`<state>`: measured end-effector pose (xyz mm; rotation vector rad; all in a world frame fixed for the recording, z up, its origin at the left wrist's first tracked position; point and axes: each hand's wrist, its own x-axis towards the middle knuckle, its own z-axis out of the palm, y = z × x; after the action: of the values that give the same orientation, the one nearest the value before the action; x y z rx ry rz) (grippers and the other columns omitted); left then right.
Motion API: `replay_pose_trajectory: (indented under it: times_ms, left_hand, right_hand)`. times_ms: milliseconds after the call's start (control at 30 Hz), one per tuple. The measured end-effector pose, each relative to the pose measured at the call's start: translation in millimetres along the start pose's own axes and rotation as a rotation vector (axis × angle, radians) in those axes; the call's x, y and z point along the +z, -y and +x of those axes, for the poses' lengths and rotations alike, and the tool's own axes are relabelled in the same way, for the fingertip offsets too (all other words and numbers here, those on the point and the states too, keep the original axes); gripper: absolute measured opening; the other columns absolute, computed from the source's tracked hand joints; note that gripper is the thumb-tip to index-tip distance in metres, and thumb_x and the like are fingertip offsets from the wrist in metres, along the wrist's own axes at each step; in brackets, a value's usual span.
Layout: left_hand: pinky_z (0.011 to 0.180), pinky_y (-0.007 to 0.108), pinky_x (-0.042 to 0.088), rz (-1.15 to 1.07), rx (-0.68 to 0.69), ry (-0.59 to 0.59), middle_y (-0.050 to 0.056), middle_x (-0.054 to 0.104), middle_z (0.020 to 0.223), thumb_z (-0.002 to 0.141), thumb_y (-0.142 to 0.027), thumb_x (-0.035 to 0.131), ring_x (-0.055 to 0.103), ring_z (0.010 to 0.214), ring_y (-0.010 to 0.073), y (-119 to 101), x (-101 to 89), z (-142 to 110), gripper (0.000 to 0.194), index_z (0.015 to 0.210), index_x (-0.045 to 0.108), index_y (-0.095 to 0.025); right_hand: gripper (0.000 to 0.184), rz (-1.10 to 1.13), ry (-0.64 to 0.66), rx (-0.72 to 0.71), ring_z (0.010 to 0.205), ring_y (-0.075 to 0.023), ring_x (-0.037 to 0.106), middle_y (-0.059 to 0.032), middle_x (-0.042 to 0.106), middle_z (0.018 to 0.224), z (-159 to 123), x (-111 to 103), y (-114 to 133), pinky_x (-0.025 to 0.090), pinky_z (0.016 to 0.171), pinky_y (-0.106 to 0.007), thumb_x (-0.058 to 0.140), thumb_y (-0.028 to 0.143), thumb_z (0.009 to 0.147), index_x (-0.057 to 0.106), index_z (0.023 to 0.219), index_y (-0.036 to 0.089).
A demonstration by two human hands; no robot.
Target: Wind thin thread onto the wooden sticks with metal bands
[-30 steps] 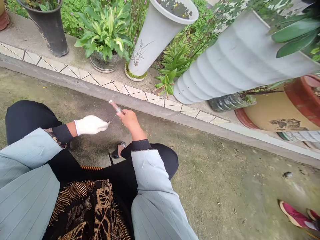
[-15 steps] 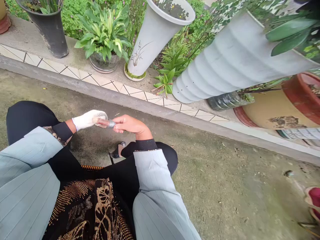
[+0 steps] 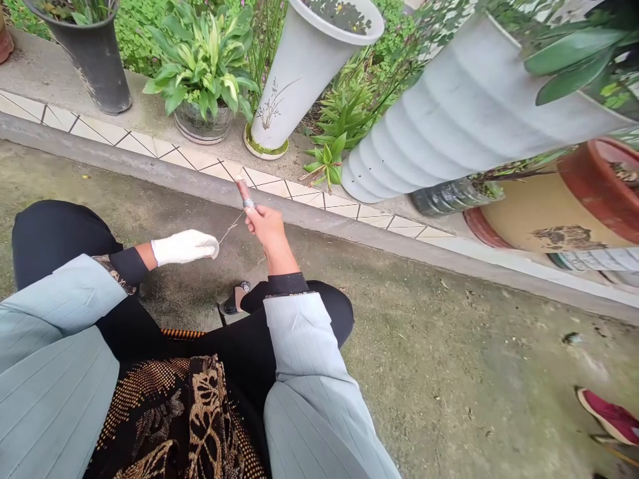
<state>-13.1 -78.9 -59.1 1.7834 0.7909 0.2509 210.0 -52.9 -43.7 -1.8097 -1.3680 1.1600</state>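
Note:
My bare right hand (image 3: 268,229) grips a short reddish-brown stick (image 3: 242,188), which points up and away from me. Silvery wire or thread is wound round the stick just above my fingers. A thin strand (image 3: 230,230) runs slantwise from there down to my left hand (image 3: 186,247). That hand wears a white glove, and its closed fingers pinch the strand's other end. The stick's lower part is hidden inside my right fist. Both hands are over the concrete ground between my knees and the tiled ledge.
A tiled ledge (image 3: 219,170) crosses ahead, bearing a black pot (image 3: 102,63), a leafy plant in a clear pot (image 3: 204,123), a tall white planter (image 3: 294,73), a ribbed grey planter (image 3: 429,113) and a tan-and-red pot (image 3: 539,199). Another person's red shoe (image 3: 612,416) shows at right.
My right hand has turned the stick upward and moved it away from my left hand. The strand now stretches between them. The red shoe at right has shifted further into view.

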Motion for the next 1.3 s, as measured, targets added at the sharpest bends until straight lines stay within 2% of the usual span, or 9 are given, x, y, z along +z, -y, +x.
replay_pose_trajectory:
  times_ms: [133, 233, 400, 500, 667, 833, 1000, 1167, 1300]
  left_hand:
    - [0.069, 0.022, 0.042, 0.122, 0.057, 0.037, 0.002, 0.066, 0.079, 0.089, -0.039, 0.046, 0.054, 0.069, 0.0124, -6.3, -6.2, -5.2, 0.031, 0.083, 0.065, -0.014]
    - [0.07, 0.023, 0.043, 0.102, 0.027, -0.048, 0.003, 0.066, 0.08, 0.088, -0.043, 0.048, 0.056, 0.071, 0.0136, -8.7, -17.5, -8.7, 0.035, 0.085, 0.066, -0.013]
    - [0.06, 0.021, 0.041, -0.003, -0.022, -0.16, 0.002, 0.063, 0.073, 0.084, -0.043, 0.055, 0.051, 0.063, 0.0112, -5.8, -32.8, -9.8, 0.031, 0.08, 0.064, -0.013]
    - [0.055, 0.02, 0.038, -0.112, -0.007, -0.182, 0.002, 0.061, 0.071, 0.084, -0.043, 0.055, 0.047, 0.058, 0.0093, 1.8, -33.5, -6.1, 0.032, 0.078, 0.063, -0.013]
    - [0.053, 0.021, 0.038, -0.279, -0.022, -0.124, 0.002, 0.057, 0.068, 0.083, -0.043, 0.06, 0.046, 0.056, 0.0088, 11.4, -22.9, 1.3, 0.031, 0.081, 0.063, -0.012]
    - [0.049, 0.02, 0.034, -0.388, -0.026, -0.097, -0.001, 0.049, 0.058, 0.088, -0.043, 0.055, 0.04, 0.05, 0.0074, 12.9, -9.9, 5.0, 0.033, 0.079, 0.061, -0.013]
    - [0.049, 0.021, 0.035, -0.297, -0.029, 0.076, 0.002, 0.058, 0.066, 0.087, -0.044, 0.056, 0.044, 0.051, 0.0076, 4.0, -4.3, 1.6, 0.034, 0.079, 0.063, -0.012]
    - [0.053, 0.021, 0.037, -0.234, 0.027, 0.027, 0.004, 0.064, 0.073, 0.085, -0.044, 0.058, 0.047, 0.055, 0.0084, -9.0, -19.2, -7.1, 0.033, 0.082, 0.066, -0.012]
    - [0.055, 0.022, 0.038, -0.189, 0.015, -0.156, 0.005, 0.064, 0.074, 0.084, -0.043, 0.056, 0.049, 0.057, 0.0096, -11.8, -34.0, -10.9, 0.032, 0.081, 0.065, -0.012]
  right_hand:
    - [0.029, -0.618, 0.035, -0.049, 0.079, -0.0187, 0.061, -0.0108, 0.07, 0.09, -2.0, -0.5, -1.0, 0.038, 0.065, -0.027, 0.055, 0.043, 0.089, 0.068, 0.093, 0.018]
    - [0.026, -0.881, 0.301, -0.098, 0.083, -0.0197, 0.061, -0.0128, 0.071, 0.095, -7.0, 1.5, -0.1, 0.036, 0.065, -0.027, 0.058, 0.041, 0.088, 0.07, 0.092, 0.018]
    - [0.018, -0.617, 1.026, -0.11, 0.056, -0.0093, 0.049, 0.001, 0.059, 0.064, -16.4, 4.6, 4.0, 0.035, 0.057, -0.023, 0.06, 0.032, 0.084, 0.067, 0.078, 0.016]
    - [0.018, -0.33, 1.183, -0.188, 0.055, -0.0069, 0.046, 0.0038, 0.055, 0.064, -22.4, -1.1, 10.7, 0.036, 0.057, -0.022, 0.063, 0.032, 0.081, 0.066, 0.08, 0.015]
    - [0.028, 0.068, 1.017, -0.277, 0.055, -0.0063, 0.045, 0.003, 0.055, 0.064, -29.4, -12.9, 18.1, 0.036, 0.054, -0.021, 0.069, 0.041, 0.078, 0.063, 0.078, 0.013]
    - [0.038, 0.485, 0.36, -0.215, 0.049, -0.0052, 0.04, 0.0041, 0.051, 0.062, -19.8, -9.6, 13.1, 0.033, 0.048, -0.02, 0.066, 0.052, 0.079, 0.058, 0.08, 0.016]
    - [0.028, 0.224, -0.043, -0.074, 0.049, -0.0074, 0.042, 0.0021, 0.053, 0.062, 3.4, -15.2, 1.5, 0.034, 0.049, -0.021, 0.057, 0.042, 0.087, 0.058, 0.077, 0.016]
    - [0.022, -0.521, 0.046, -0.062, 0.067, -0.0146, 0.055, -0.0056, 0.066, 0.075, 4.4, -14.8, -3.8, 0.036, 0.06, -0.026, 0.059, 0.036, 0.086, 0.067, 0.082, 0.016]
    - [0.021, -0.684, 0.486, -0.083, 0.062, -0.013, 0.053, -0.003, 0.063, 0.069, -4.2, -4.1, -3.3, 0.033, 0.058, -0.026, 0.059, 0.035, 0.085, 0.066, 0.078, 0.017]
